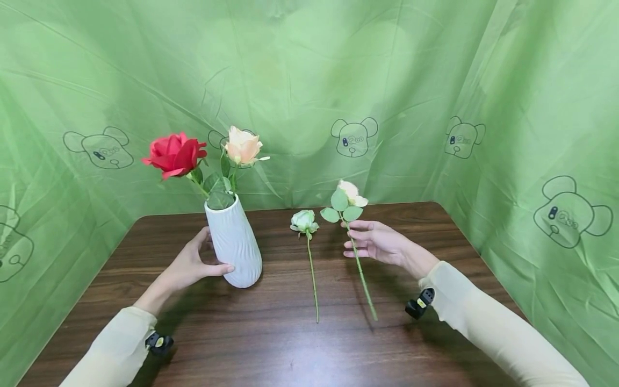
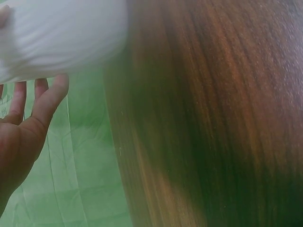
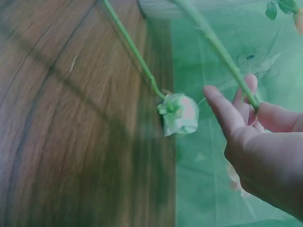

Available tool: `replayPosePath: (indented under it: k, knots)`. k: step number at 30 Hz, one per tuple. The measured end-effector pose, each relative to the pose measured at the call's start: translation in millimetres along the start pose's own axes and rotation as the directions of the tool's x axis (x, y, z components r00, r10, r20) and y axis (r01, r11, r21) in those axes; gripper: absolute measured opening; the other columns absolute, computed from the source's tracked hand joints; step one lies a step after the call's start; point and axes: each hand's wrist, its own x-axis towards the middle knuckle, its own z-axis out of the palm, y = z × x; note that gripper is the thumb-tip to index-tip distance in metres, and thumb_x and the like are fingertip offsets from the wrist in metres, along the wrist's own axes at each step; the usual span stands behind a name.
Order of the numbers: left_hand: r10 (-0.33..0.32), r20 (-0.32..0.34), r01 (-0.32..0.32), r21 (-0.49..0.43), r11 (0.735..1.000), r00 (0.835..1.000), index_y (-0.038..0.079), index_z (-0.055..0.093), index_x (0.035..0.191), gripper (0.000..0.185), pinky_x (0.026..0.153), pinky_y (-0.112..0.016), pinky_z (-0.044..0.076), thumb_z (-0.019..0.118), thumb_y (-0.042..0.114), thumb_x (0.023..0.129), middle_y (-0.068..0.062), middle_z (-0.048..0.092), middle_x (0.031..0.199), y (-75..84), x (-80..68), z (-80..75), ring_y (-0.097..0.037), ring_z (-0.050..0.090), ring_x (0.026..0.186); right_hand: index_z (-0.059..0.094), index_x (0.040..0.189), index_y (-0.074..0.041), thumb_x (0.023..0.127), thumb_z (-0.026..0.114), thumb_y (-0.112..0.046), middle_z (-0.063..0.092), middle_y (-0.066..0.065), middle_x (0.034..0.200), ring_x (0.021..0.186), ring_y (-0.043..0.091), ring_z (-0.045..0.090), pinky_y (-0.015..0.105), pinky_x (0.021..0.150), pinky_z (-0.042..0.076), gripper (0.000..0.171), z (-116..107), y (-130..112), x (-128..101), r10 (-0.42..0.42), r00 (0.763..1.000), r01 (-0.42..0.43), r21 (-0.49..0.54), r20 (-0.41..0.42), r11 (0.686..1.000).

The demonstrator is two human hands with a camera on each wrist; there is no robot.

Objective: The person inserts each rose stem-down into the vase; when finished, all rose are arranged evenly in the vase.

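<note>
My left hand (image 1: 193, 260) grips a white ribbed vase (image 1: 234, 242) low down, thumb across its front and fingers round its far side. The left wrist view shows the vase's lower part (image 2: 61, 38) against those fingers. A red rose (image 1: 175, 155) and a peach rose (image 1: 243, 145) stand in the vase, their stem ends hidden inside. On the right, my right hand (image 1: 382, 243) pinches the stem of a pale cream rose (image 1: 352, 193) just below its leaves, bloom pointing away. Between the hands lies a pale green rose (image 1: 304, 221) on the table, its stem toward me.
The dark wooden table (image 1: 271, 349) ends at a green curtain (image 1: 300, 97) printed with bear outlines, which also hangs along both sides. Black wrist cameras are strapped over my pale sleeves (image 1: 116, 338). The lying green rose (image 3: 177, 113) is close to the table's far edge.
</note>
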Motion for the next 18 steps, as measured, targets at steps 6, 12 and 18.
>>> replayPosePath:
  k: [6, 12, 18]
  knots:
    - [-0.005, -0.001, 0.005, -0.008, 1.000, 1.000, 0.015, 0.045, 0.142, 0.085, 0.085, -0.028, 0.054, 0.094, 0.021, 0.073, -0.006, 0.061, 0.123, 0.6, -0.5, 0.0, -0.027, 0.057, 0.112, 0.052, 0.130, -0.003, 0.102, 0.055, 0.001, 0.064, 0.007, 0.104, 0.099, 0.029, 0.070, 0.056, 0.101, 0.051, 0.029, 15.0, -11.5, -6.1, -0.088, 0.996, 0.088, 0.001, -0.018, 0.996]
    - [-0.007, 0.003, 0.007, -0.020, 1.000, 1.000, 0.016, 0.044, 0.142, 0.085, 0.086, -0.028, 0.053, 0.094, 0.021, 0.073, -0.006, 0.061, 0.123, 0.8, -0.4, 0.5, -0.027, 0.057, 0.113, 0.054, 0.126, 0.002, 0.103, 0.055, 0.001, 0.068, 0.010, 0.106, 0.103, 0.028, 0.071, 0.051, 0.101, 0.052, 0.023, 26.9, -26.0, -16.3, -0.191, 0.981, 0.191, -0.005, -0.017, 0.982]
    - [-0.003, 0.004, 0.004, -0.031, 1.000, 1.000, 0.016, 0.045, 0.142, 0.085, 0.086, -0.029, 0.055, 0.094, 0.021, 0.073, -0.006, 0.060, 0.124, 1.2, -0.3, 0.1, -0.029, 0.057, 0.113, 0.053, 0.128, 0.004, 0.103, 0.054, 0.002, 0.069, 0.013, 0.112, 0.104, 0.030, 0.071, 0.048, 0.100, 0.052, 0.025, 38.7, -43.3, -30.7, -0.239, 0.971, 0.240, 0.046, -0.024, 0.970]
